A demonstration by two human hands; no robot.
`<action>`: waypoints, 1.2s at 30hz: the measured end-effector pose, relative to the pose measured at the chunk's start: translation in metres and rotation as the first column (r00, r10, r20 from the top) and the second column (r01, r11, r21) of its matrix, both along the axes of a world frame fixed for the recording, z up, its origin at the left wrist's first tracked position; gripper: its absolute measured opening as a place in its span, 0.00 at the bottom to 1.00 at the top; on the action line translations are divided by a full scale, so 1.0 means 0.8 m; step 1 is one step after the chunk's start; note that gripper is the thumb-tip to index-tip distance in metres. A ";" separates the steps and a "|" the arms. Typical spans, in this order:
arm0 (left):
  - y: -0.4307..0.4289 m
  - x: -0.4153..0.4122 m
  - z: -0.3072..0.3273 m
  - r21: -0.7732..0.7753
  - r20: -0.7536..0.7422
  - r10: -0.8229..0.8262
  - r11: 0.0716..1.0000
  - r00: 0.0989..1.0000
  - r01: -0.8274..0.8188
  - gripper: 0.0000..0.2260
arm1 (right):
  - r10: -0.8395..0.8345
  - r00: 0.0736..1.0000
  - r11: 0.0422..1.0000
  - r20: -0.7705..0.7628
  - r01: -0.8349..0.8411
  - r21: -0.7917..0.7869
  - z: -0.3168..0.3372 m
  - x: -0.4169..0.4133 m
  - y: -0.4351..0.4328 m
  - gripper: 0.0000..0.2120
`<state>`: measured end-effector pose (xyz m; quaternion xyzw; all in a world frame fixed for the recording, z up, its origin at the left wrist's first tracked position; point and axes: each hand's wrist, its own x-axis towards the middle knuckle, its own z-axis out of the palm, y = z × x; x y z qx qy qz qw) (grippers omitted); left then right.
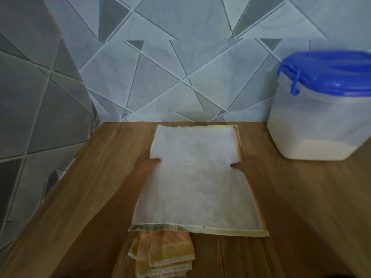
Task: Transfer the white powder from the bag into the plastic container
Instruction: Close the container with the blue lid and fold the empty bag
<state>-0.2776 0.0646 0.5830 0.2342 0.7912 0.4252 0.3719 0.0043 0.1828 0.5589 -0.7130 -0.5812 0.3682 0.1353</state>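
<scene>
The desk [301,197] was matt brown wood with visible grain. The bag [192,177] looked like thin, dull white paper or woven plastic. The container [313,125] was cloudy translucent plastic under a glossy blue plastic lid [331,71]. A folded cloth [162,255] showed soft weave.

No readable text, labels, brands, numbers or signs anywhere in view. Bag [195,177]: plain white face, yellowish edges, no print legible. Plastic container [319,119]: cloudy wall, blue lid [329,71], no label or marking visible. Folded checked cloth [162,255]: pattern only, no lettering. Wall tiles [160,63]: geometric lines, no writing. Bench [84,207]: wood grain, nothing written.
</scene>
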 end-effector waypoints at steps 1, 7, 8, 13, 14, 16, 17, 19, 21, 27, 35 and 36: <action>0.002 0.002 -0.002 0.012 0.005 -0.014 1.000 1.000 0.014 0.17 | 0.002 1.000 1.000 -0.011 -0.002 0.010 -0.001 0.000 0.002 0.32; -0.015 0.003 0.043 0.177 -0.056 -0.052 0.982 0.997 0.061 0.09 | 0.009 0.972 0.999 -0.233 0.002 0.046 0.031 0.000 -0.011 0.30; -0.018 0.004 0.055 0.216 -0.080 -0.049 0.974 0.996 0.065 0.06 | 0.024 0.968 0.997 -0.250 -0.004 0.078 0.045 0.002 -0.016 0.30; -0.051 0.016 0.140 0.331 -0.086 -0.108 0.935 0.990 0.131 0.05 | 0.060 0.921 0.961 -0.385 0.051 0.273 0.123 0.021 -0.030 0.13; -0.057 0.017 0.155 0.360 -0.069 -0.084 0.927 0.994 0.103 0.04 | 0.059 0.896 0.957 -0.440 0.075 0.281 0.141 0.025 -0.036 0.08; -0.069 0.017 0.183 0.422 -0.037 -0.022 0.906 0.999 0.035 0.05 | 0.051 0.826 0.956 -0.561 0.121 0.265 0.185 0.033 -0.059 0.08; -0.078 0.020 0.198 0.441 -0.037 -0.006 0.897 0.999 0.022 0.08 | 0.058 0.776 0.959 -0.629 0.131 0.250 0.205 0.036 -0.070 0.09; -0.097 0.022 0.223 0.479 -0.057 -0.004 0.877 0.998 0.031 0.08 | 0.074 0.687 0.965 -0.722 0.133 0.226 0.236 0.044 -0.088 0.10; -0.116 0.024 0.243 0.515 -0.055 0.004 0.857 0.998 0.026 0.09 | 0.125 0.645 0.969 -0.754 0.085 0.233 0.256 0.057 -0.099 0.09; -0.179 0.041 0.273 0.581 0.042 0.065 0.810 0.997 -0.078 0.14 | 0.284 0.615 0.942 -0.736 -0.038 0.332 0.288 0.090 -0.121 0.04; -0.232 0.057 0.265 0.622 0.016 0.152 0.772 0.988 -0.129 0.15 | 0.395 0.595 0.904 -0.700 -0.116 0.411 0.306 0.106 -0.162 0.08; -0.235 0.056 0.263 0.636 0.024 0.150 0.761 0.988 -0.131 0.15 | 0.411 0.574 0.901 -0.708 -0.140 0.411 0.307 0.106 -0.165 0.10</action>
